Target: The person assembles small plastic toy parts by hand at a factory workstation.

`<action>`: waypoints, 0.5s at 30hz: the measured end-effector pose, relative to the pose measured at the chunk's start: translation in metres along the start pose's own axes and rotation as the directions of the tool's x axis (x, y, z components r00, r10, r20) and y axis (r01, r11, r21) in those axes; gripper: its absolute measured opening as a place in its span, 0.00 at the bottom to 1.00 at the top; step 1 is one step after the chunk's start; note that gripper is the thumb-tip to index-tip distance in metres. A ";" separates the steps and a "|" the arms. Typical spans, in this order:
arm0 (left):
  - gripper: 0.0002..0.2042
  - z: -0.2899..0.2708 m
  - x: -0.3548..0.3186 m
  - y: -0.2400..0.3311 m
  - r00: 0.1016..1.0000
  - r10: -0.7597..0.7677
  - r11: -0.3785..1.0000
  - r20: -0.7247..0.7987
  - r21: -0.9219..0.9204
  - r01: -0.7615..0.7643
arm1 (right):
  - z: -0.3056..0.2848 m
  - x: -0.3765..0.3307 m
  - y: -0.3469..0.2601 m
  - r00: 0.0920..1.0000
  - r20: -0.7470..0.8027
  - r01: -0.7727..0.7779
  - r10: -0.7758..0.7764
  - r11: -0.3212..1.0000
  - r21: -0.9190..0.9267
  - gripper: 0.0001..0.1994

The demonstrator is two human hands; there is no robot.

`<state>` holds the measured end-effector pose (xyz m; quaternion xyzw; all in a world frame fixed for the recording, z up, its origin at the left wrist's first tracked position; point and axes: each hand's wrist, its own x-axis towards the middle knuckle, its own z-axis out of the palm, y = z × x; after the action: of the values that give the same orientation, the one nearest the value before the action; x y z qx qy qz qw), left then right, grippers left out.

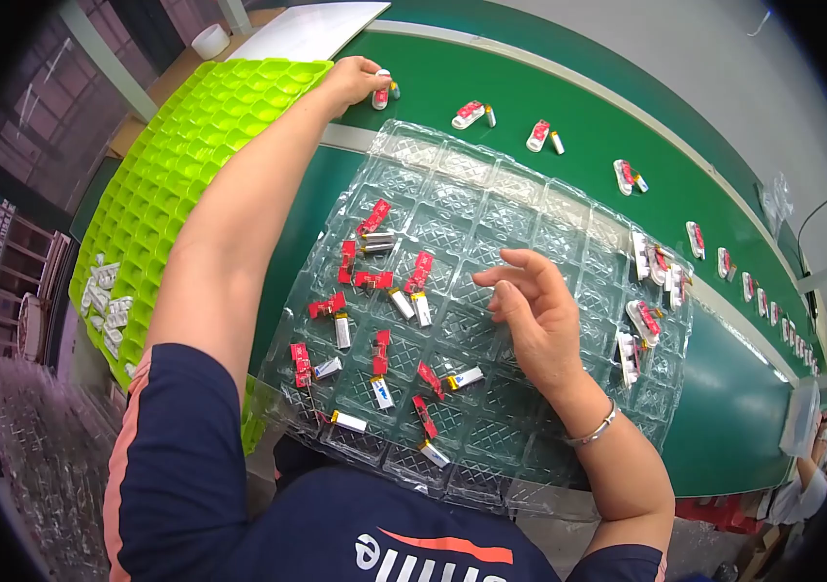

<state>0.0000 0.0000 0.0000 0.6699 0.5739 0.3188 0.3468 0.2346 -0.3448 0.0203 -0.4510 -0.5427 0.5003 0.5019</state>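
Filling clear tray [491, 194] | about a third loaded, most pockets bare | left hand [355, 80] pinching belt cell [380, 95] | right hand [537, 308] loose, holding nothing

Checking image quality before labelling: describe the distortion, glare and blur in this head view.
Head view: strong fisheye, the green belt curves and the corners go black; the clear tray glints with small highlights but stays readable; lighting is even with soft shadows; the left hand and right hand look sharp, while the rim, such as the shelves at far left, smears and darkens.
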 end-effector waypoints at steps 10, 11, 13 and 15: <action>0.11 0.009 -0.016 0.000 0.732 0.610 0.727 -0.304 0.582 -0.364 | 0.003 0.008 0.003 1.000 0.005 0.013 -0.013 1.000 -0.009 0.14; 0.09 0.014 -0.035 0.021 0.653 0.707 0.684 -0.271 0.497 -0.534 | 0.000 0.006 0.003 1.000 -0.007 0.013 -0.013 1.000 -0.022 0.14; 0.06 0.013 -0.094 0.060 0.718 0.690 0.702 0.091 0.160 -0.694 | -0.002 0.005 0.004 1.000 -0.016 0.019 -0.020 0.999 -0.036 0.14; 0.03 0.010 -0.141 0.070 0.456 0.812 0.459 0.364 0.083 -0.884 | 0.000 0.006 0.004 0.999 -0.012 0.033 -0.034 0.998 -0.052 0.14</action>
<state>0.0273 -0.1474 0.0481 0.9429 0.1410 0.2757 0.1230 0.2337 -0.3383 0.0167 -0.4578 -0.5595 0.4748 0.5019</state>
